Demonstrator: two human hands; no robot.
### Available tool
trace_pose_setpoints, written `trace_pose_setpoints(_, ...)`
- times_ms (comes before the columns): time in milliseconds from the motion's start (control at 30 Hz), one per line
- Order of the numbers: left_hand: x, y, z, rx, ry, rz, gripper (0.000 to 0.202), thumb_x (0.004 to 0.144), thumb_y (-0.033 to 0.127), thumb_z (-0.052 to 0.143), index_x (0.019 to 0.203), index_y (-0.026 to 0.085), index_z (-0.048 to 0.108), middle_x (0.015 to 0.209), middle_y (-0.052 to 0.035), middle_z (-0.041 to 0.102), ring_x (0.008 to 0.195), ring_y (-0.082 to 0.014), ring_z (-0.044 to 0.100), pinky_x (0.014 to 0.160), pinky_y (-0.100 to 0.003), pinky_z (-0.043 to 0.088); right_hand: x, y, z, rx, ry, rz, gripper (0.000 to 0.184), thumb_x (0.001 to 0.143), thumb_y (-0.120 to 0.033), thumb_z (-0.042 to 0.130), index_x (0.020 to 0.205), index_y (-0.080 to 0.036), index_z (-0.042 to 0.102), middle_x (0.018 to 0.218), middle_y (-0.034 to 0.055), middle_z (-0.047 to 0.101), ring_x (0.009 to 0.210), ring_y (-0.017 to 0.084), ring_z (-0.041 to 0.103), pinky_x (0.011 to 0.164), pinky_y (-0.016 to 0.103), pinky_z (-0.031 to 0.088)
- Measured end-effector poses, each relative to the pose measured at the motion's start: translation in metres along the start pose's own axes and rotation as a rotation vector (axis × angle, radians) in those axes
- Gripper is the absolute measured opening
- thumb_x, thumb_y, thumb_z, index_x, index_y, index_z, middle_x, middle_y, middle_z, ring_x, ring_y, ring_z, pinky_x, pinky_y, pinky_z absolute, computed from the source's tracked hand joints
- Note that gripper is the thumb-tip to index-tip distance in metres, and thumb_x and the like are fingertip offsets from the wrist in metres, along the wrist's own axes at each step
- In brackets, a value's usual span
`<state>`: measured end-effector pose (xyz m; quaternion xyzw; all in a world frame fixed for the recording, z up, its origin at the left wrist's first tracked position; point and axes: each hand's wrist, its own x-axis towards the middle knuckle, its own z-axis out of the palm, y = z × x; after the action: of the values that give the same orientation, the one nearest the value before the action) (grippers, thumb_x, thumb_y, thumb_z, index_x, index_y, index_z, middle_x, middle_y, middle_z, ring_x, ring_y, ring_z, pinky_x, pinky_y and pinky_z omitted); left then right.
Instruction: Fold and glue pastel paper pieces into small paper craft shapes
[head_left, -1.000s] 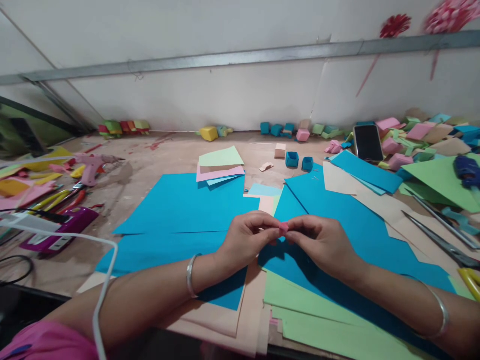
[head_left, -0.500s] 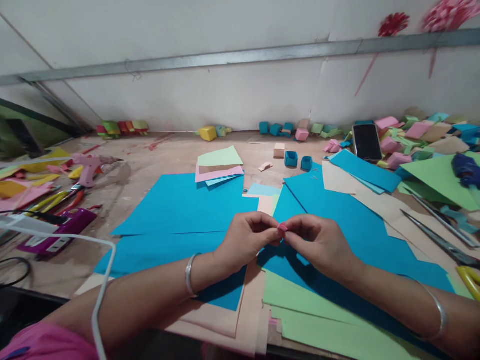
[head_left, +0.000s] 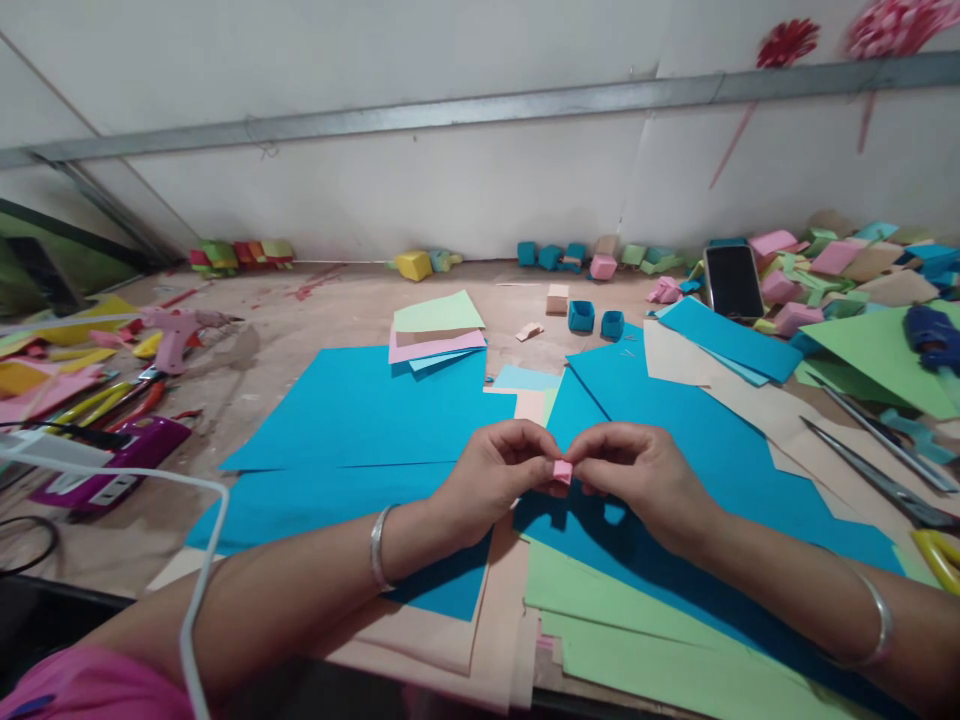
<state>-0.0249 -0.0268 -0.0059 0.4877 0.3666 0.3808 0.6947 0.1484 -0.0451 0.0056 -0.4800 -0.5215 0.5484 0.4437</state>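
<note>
Between my fingertips is a small folded piece of pink paper [head_left: 562,471], its pale pink face turned up. My left hand [head_left: 499,475] pinches it from the left with thumb and forefinger. From the other side my right hand [head_left: 645,480] grips its right edge, also in a pinch. Both hands hover over blue paper sheets [head_left: 390,410], and their shadows fall on the blue. Beyond them stand two small open blue paper boxes [head_left: 581,317], a peach paper box [head_left: 556,299] and a folded peach scrap [head_left: 529,331].
A pink glue gun [head_left: 174,335] and a purple power strip [head_left: 124,460] lie left, with a white cable [head_left: 202,580] crossing near my left forearm. At right are scissors [head_left: 877,475], a phone [head_left: 733,280] and a heap of folded paper pieces [head_left: 847,265]. Green sheets [head_left: 660,650] overlap the front edge.
The pink paper has turned between my fingertips, so a flat, paler face now shows. My hands have stayed in nearly the same place.
</note>
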Motion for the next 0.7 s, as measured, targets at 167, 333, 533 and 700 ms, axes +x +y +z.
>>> trace_pose_setpoints(167,-0.001,-0.001,-0.004,-0.026,-0.026,0.003,0.016,0.072,0.022,0.077,0.082,0.013,0.070,0.075,-0.0038,0.068,0.068,-0.0118,0.065,0.068,-0.023,0.053,0.001,0.003,-0.003,-0.026,0.010,-0.007,0.008,0.065,-0.018,0.064,0.068,-0.018,0.071,0.060,-0.0008,0.066,0.050,0.010,0.055,0.048,0.022,0.044)
trace_pose_setpoints(333,-0.001,0.001,-0.003,0.030,-0.012,0.001,0.021,0.067,0.021,0.082,0.075,0.011,0.065,0.067,-0.0037,0.067,0.062,-0.0113,0.063,0.062,-0.023,0.051,-0.001,0.005,-0.005,-0.199,-0.060,-0.169,0.015,0.077,-0.020,0.057,0.074,-0.018,0.072,0.072,0.0026,0.069,0.060,0.012,0.058,0.056,0.025,0.047)
trace_pose_setpoints(533,-0.001,0.002,0.002,0.029,-0.017,-0.008,0.032,0.061,0.020,0.086,0.077,0.013,0.059,0.064,-0.0012,0.066,0.060,-0.0137,0.065,0.062,-0.027,0.052,-0.004,0.013,-0.002,-0.288,-0.075,-0.165,0.004,0.078,-0.018,0.060,0.079,-0.020,0.057,0.065,-0.0036,0.057,0.057,0.010,0.051,0.049,0.021,0.040)
trace_pose_setpoints(700,-0.002,0.000,0.001,0.012,-0.053,-0.028,0.031,0.059,0.019,0.087,0.072,0.012,0.059,0.063,-0.0022,0.067,0.059,-0.0148,0.066,0.063,-0.028,0.053,-0.007,0.015,-0.002,-0.442,-0.087,-0.322,0.014,0.078,-0.010,0.058,0.074,-0.021,0.050,0.063,-0.0056,0.051,0.054,0.009,0.045,0.048,0.021,0.036)
